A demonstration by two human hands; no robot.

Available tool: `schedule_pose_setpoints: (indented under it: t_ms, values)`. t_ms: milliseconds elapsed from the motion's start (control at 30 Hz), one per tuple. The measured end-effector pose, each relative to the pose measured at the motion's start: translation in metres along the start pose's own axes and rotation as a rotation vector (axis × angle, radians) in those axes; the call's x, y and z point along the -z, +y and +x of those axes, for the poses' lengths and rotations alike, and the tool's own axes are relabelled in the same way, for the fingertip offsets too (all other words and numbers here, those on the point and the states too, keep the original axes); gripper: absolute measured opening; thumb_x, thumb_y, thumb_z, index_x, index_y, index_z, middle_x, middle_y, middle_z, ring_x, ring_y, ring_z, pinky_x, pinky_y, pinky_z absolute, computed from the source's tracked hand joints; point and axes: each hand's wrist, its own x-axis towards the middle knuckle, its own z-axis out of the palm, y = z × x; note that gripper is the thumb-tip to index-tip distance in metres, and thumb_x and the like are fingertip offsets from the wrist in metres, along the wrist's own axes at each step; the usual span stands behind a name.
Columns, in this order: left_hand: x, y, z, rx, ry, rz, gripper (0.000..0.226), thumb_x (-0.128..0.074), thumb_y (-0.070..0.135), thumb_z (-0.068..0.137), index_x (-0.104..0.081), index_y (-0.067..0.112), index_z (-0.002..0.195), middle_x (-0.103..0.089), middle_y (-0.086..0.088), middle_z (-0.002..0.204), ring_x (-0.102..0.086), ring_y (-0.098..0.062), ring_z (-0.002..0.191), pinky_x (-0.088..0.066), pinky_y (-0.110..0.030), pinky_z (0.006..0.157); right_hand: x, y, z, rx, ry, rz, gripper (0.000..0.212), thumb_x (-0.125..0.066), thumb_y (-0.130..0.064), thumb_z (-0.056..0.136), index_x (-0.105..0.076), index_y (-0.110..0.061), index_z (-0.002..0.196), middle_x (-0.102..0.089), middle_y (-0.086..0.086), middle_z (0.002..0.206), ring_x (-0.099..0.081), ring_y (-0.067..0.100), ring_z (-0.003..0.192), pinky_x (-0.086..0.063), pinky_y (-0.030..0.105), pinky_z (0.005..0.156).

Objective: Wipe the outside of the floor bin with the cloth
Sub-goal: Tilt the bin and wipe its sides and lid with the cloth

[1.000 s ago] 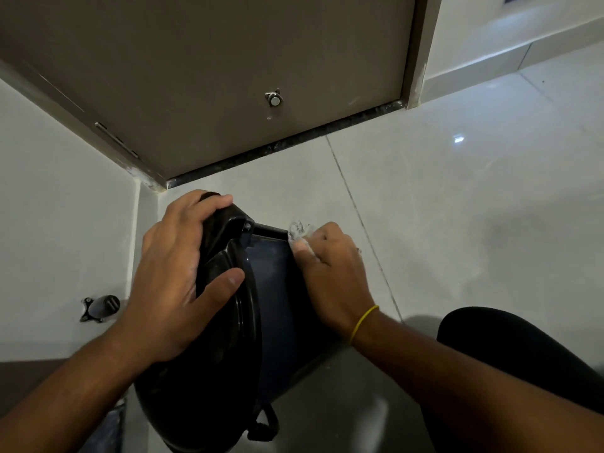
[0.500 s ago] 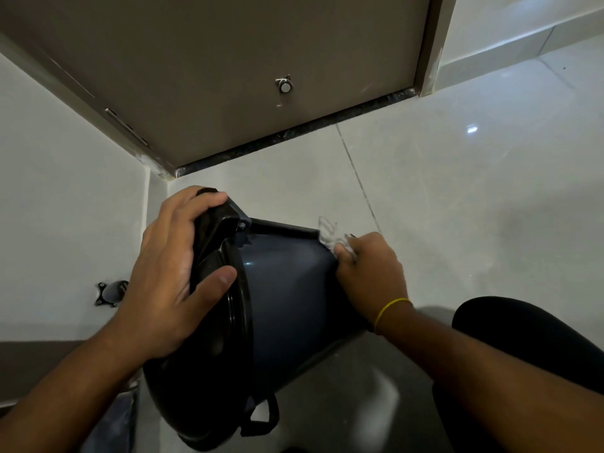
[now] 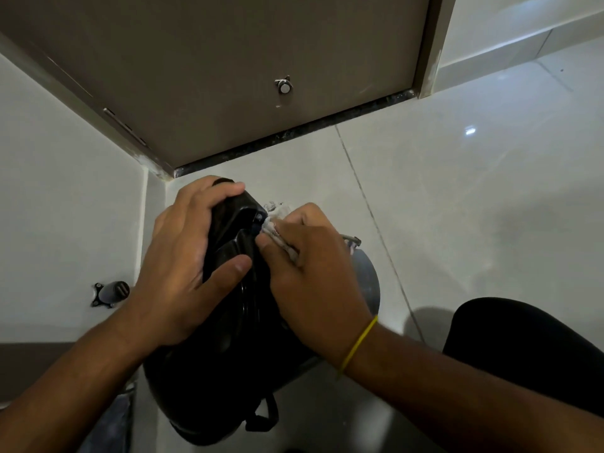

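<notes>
A dark floor bin (image 3: pixel 369 276) with a black lid lies tipped on the pale tiled floor, its lid end toward me. My left hand (image 3: pixel 186 263) grips the lid's black hinge block, fingers over the top and thumb on the lid face. My right hand (image 3: pixel 310 273), with a yellow band on the wrist, presses a small whitish cloth (image 3: pixel 277 230) against the bin just beside the hinge. Most of the cloth is hidden under my fingers. The bin's grey side shows only at the right, past my right hand.
A brown door (image 3: pixel 228 76) with a small door stop (image 3: pixel 284 86) closes the corner ahead. A white wall at the left carries a dark fitting (image 3: pixel 111 293). My dark-clothed knee (image 3: pixel 529 351) is at the lower right. Glossy floor tiles (image 3: pixel 474 191) stretch to the right.
My right hand has slid the cloth left along the bin's side, from its far end to the hinge next to my left hand. My left hand keeps its grip.
</notes>
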Motion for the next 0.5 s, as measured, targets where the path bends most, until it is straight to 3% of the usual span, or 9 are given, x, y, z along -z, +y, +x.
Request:
schedule_pose_setpoints:
  t_ms: [167, 233, 300, 367, 433, 500]
  values:
    - [-0.004, 0.006, 0.003, 0.014, 0.004, 0.026, 0.09, -0.028, 0.09, 0.097, -0.04, 0.028, 0.161, -0.043, 0.008, 0.159, -0.031, 0.016, 0.146, -0.038, -0.061, 0.121, 0.011, 0.028, 0.002, 0.05, -0.033, -0.029, 0.026, -0.057, -0.03, 0.108, -0.075, -0.015, 0.097, -0.061, 0.004, 0.091, -0.062, 0.017, 0.09, -0.055, 0.032, 0.08]
    - [-0.004, 0.008, 0.005, 0.034, 0.005, 0.029, 0.091, -0.027, 0.092, 0.095, -0.039, 0.031, 0.162, -0.041, 0.014, 0.158, -0.03, 0.019, 0.144, -0.039, -0.061, 0.121, 0.017, 0.044, 0.011, -0.024, -0.028, -0.087, 0.022, -0.059, -0.027, 0.107, -0.077, -0.015, 0.101, -0.06, -0.005, 0.089, -0.061, 0.019, 0.099, -0.052, 0.034, 0.089]
    - [-0.004, 0.009, 0.007, 0.05, 0.006, 0.026, 0.091, -0.025, 0.094, 0.093, -0.036, 0.035, 0.162, -0.035, 0.031, 0.153, -0.03, 0.022, 0.142, -0.039, -0.062, 0.122, 0.025, 0.059, 0.023, -0.245, -0.07, -0.101, 0.026, -0.061, -0.033, 0.105, -0.076, -0.012, 0.108, -0.059, -0.007, 0.096, -0.063, 0.022, 0.107, -0.051, 0.033, 0.096]
    - [-0.005, 0.009, 0.006, 0.042, 0.008, 0.029, 0.089, -0.025, 0.094, 0.093, -0.035, 0.039, 0.162, -0.028, 0.042, 0.154, -0.029, 0.023, 0.143, -0.038, -0.062, 0.122, 0.029, 0.064, 0.026, -0.384, -0.102, -0.039, 0.026, -0.064, -0.034, 0.103, -0.072, -0.01, 0.098, -0.058, -0.002, 0.101, -0.063, 0.022, 0.106, -0.048, 0.031, 0.093]
    - [-0.006, 0.007, 0.005, 0.018, 0.021, 0.033, 0.088, -0.026, 0.093, 0.094, -0.036, 0.037, 0.162, -0.025, 0.043, 0.157, -0.028, 0.021, 0.146, -0.036, -0.061, 0.123, 0.025, 0.048, 0.023, -0.306, -0.082, 0.033, 0.028, -0.067, -0.024, 0.102, -0.064, -0.019, 0.075, -0.058, 0.004, 0.1, -0.059, 0.018, 0.1, -0.045, 0.03, 0.09]
    - [-0.006, 0.004, 0.004, 0.0, 0.027, 0.03, 0.087, -0.028, 0.09, 0.096, -0.038, 0.034, 0.162, -0.027, 0.04, 0.157, -0.03, 0.019, 0.146, -0.036, -0.056, 0.121, 0.017, 0.023, 0.019, -0.148, -0.105, 0.034, 0.032, -0.065, -0.016, 0.101, -0.06, -0.02, 0.069, -0.058, 0.008, 0.101, -0.059, 0.021, 0.098, -0.047, 0.034, 0.087]
